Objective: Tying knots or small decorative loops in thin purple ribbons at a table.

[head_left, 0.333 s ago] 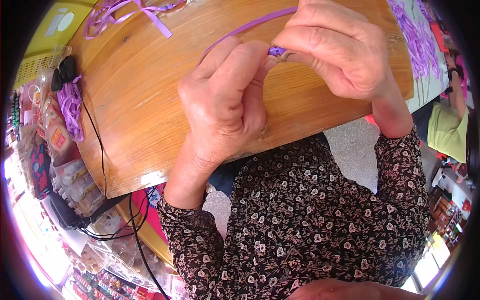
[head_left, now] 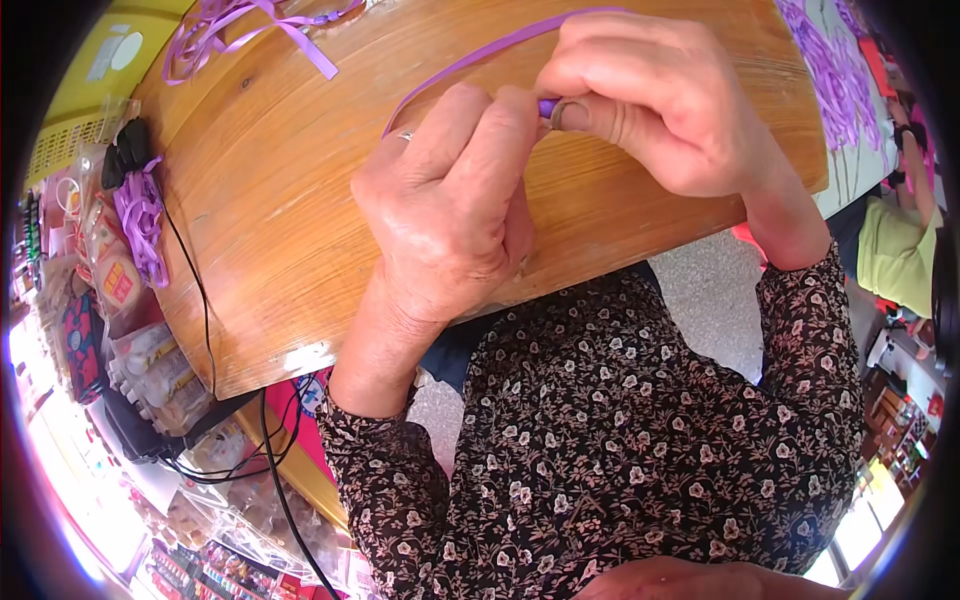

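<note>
A small purple buckle [head_left: 547,107] shows between my fingertips, partly hidden by them. My left hand [head_left: 445,200] is closed, its thumb and forefinger pinching the buckle's left end. From the other side my right hand [head_left: 660,105] pinches it too, the thumb laid along the near side. A purple ribbon strap [head_left: 480,53] arcs over the table beyond both hands and runs behind them at either end. Both hands are just above the wooden table [head_left: 300,200].
Purple straps [head_left: 235,35] with a buckle lie at the table's far left. More hang in a bunch [head_left: 140,225] on the left edge, and a pile [head_left: 835,80] lies at the right. A black cable [head_left: 190,265] crosses the left side. Another person's sleeve [head_left: 895,255] shows at right.
My right hand has turned slightly, bringing its thumb over the buckle, so less of the buckle shows. My left fingers have shifted a little, and the strap's arc sits slightly lower.
</note>
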Available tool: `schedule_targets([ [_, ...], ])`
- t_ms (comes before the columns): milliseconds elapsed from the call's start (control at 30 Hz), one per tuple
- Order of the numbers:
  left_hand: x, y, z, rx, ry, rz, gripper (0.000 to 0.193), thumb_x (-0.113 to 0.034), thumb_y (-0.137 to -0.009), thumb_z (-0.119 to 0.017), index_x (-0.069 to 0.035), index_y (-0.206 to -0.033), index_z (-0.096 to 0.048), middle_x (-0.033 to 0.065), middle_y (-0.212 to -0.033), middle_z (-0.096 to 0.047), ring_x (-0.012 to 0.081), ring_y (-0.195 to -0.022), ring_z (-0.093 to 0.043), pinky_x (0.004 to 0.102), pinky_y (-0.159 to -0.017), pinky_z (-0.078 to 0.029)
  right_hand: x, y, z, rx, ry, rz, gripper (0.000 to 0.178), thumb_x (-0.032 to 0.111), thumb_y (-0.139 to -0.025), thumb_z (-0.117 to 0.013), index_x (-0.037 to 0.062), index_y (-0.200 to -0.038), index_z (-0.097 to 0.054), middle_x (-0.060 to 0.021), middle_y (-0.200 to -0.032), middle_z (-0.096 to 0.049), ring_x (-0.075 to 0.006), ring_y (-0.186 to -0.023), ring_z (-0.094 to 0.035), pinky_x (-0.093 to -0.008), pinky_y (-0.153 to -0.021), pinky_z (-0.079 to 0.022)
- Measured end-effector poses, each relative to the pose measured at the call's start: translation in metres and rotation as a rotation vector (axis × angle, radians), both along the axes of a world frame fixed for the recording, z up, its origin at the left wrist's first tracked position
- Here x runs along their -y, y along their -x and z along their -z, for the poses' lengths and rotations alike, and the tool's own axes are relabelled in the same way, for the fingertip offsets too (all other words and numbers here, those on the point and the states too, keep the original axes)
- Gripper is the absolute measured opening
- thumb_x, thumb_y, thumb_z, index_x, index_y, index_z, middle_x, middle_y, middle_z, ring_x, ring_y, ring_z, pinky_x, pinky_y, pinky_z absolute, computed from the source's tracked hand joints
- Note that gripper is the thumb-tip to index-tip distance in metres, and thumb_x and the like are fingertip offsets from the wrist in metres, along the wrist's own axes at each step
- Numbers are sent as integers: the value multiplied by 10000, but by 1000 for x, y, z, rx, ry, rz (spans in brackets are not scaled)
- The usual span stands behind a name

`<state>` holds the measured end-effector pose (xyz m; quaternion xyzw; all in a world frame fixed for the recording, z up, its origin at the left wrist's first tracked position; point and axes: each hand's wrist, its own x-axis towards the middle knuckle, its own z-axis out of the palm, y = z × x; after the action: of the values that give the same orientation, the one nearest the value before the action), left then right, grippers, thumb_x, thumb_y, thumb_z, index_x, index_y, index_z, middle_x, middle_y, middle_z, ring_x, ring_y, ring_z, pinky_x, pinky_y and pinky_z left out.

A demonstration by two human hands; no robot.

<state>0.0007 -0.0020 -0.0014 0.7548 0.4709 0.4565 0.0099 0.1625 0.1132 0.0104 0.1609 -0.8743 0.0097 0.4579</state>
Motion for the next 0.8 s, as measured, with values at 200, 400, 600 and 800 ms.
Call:
schedule_targets([
  [200, -5, -1, -4, 182, 1, 73, 185, 92, -717, -606, -37, -847, -579, 72, -673, -505, 243, -543, -500, 285, -487, -423, 31, -12, -40, 546, 1029, 35, 139, 107, -867, -599, -13, -934, -619, -83, -854, -629, -154, -799, -590, -263, -724, -455],
  [400, -8, 2, 5, 364, 26, 77, 84, 52, -813, -600, -5, -866, -568, 86, -691, -527, 201, -581, -489, 261, -539, -421, 33, -15, -55, 541, 1713, 179, 166, 179, -879, -607, 24, -926, -641, -2, -785, -626, -58, -655, -542, -172, -573, -411],
  [600, -3, -1, -4, 648, 344, 157, 49, -23, -886, -550, 7, -904, -584, 4, -716, -520, 100, -635, -462, 210, -584, -394, 29, -22, -53, 492, 1680, 332, 155, 202, -870, -616, 53, -886, -654, 18, -721, -605, -25, -485, -447, -151, -423, -314],
  [800, -4, 3, -13, 1095, 720, 277, 173, -131, -938, -498, 4, -946, -606, -65, -692, -461, 21, -586, -346, 157, -523, -279, 23, -18, -52, 496, 1660, 399, 154, 205, -877, -601, 61, -884, -656, 15, -709, -600, -43, -429, -429, -167, -390, -316],
])
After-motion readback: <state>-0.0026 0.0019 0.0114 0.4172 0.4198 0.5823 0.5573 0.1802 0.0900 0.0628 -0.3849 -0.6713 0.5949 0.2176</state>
